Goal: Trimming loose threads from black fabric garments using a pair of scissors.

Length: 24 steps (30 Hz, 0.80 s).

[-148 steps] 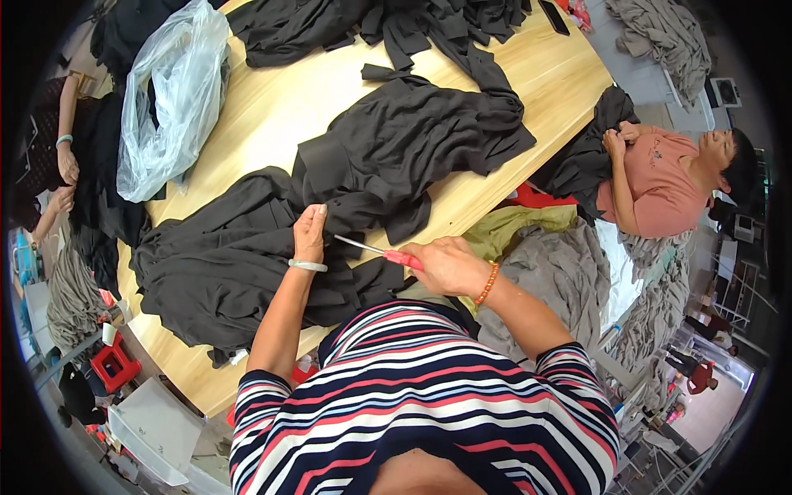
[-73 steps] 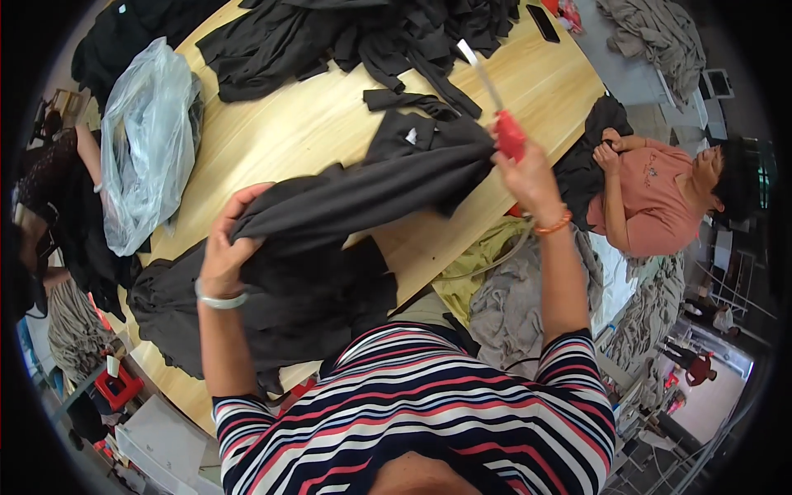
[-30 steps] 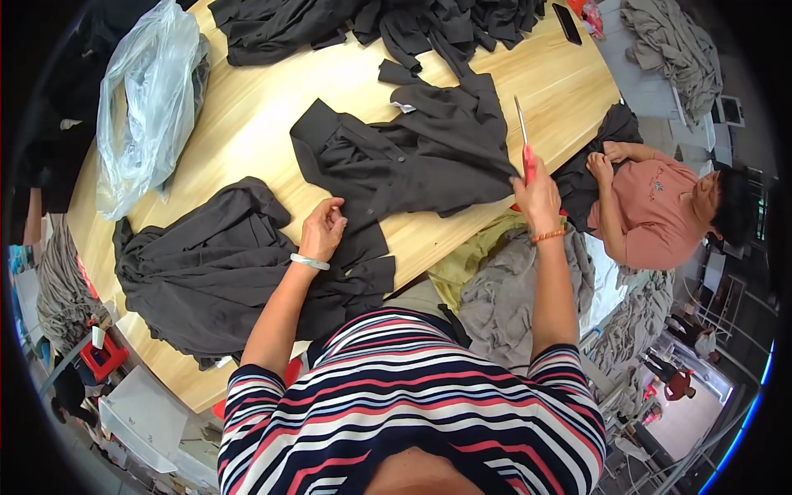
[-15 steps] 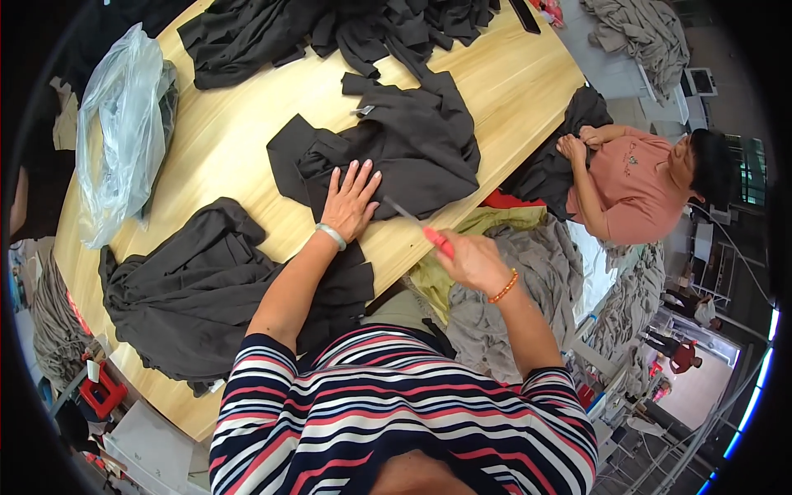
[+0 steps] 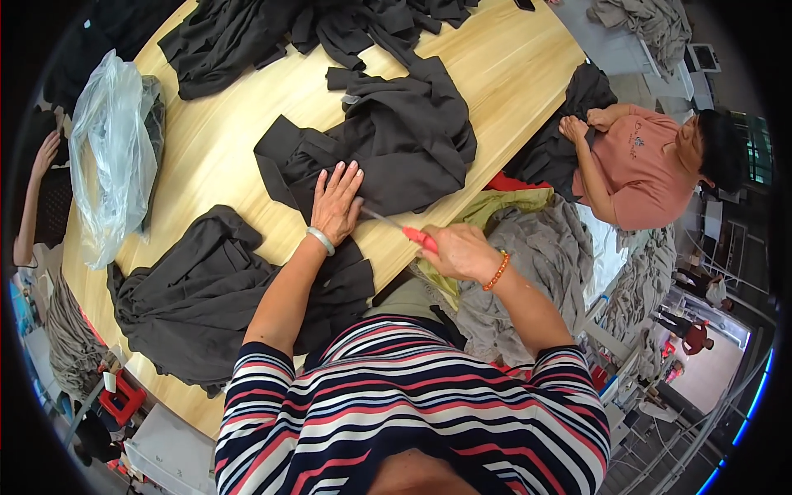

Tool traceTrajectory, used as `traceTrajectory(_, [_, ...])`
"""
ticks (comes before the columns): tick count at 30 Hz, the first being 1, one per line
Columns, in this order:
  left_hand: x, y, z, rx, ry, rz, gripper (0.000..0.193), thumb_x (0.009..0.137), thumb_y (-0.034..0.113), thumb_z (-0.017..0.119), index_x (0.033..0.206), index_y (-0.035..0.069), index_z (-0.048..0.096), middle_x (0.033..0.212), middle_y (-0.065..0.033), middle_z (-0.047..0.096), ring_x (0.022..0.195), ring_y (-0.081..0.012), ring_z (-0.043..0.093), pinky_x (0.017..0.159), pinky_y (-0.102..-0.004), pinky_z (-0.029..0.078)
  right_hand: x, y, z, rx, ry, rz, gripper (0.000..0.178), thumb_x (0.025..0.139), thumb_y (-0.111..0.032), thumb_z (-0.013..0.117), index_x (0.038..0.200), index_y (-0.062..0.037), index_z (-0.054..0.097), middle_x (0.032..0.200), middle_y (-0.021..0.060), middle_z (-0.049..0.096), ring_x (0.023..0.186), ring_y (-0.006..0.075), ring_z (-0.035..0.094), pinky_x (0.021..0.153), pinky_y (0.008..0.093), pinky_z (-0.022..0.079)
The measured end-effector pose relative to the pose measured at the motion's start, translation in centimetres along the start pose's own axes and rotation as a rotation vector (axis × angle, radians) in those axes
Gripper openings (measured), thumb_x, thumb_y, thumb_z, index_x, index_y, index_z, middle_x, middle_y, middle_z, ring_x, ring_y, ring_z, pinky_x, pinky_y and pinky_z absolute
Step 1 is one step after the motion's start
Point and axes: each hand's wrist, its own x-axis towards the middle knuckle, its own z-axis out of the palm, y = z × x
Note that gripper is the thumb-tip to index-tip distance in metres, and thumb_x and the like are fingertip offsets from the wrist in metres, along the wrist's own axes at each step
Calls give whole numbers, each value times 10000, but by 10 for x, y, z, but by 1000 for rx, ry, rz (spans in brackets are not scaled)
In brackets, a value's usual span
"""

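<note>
Garment lies under the flat, open left hand; right hand grips scissors, just right.

The person's left arm reaches forward and up from the lower edge, bare from the elbow, elbow slightly bent, a pale bangle at the wrist; the left hand lies palm down with fingers spread flat and pointing away from the body. The right arm comes in from the lower right, bent at the elbow, an orange bead bracelet at the wrist; the right hand is curled into a closed fist, knuckles up, near the left hand but apart from it.
</note>
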Motion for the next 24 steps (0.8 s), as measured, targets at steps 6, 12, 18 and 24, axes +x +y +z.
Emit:
traceTrajectory(6, [-13,-2,-3,18,-2,42,544,855,128,584,1383,103,453,1499,-77,362,1409,-279,288,1154,-455,179,0,1,-9,58,90,45,338,883,-342,579,1017,-32,597,809,207,669,808,388,656,741,482,490])
traceTrajectory(12, [-16,-5,-5,64,-44,54,544,870,177,584,1392,101,447,1501,-78,355,1414,-280,273,1158,-459,165,6,-5,1,-3,46,-16,326,874,-336,593,1019,-44,603,803,200,671,804,379,659,738,482,486])
traceTrajectory(18, [-34,0,-11,120,-71,18,588,873,234,598,1420,123,415,1519,-68,326,1419,-296,254,1160,-474,152,-6,-12,11,19,-7,-38,303,864,-317,599,1000,-47,612,788,206,668,788,382,661,731,491,496])
traceTrajectory(24, [-24,4,-23,-132,194,-103,418,813,202,692,1201,81,596,1215,-89,598,1147,-298,526,958,-414,396,-8,-14,24,91,94,-100,294,871,-305,601,1044,-68,585,797,199,664,783,388,654,703,468,508])
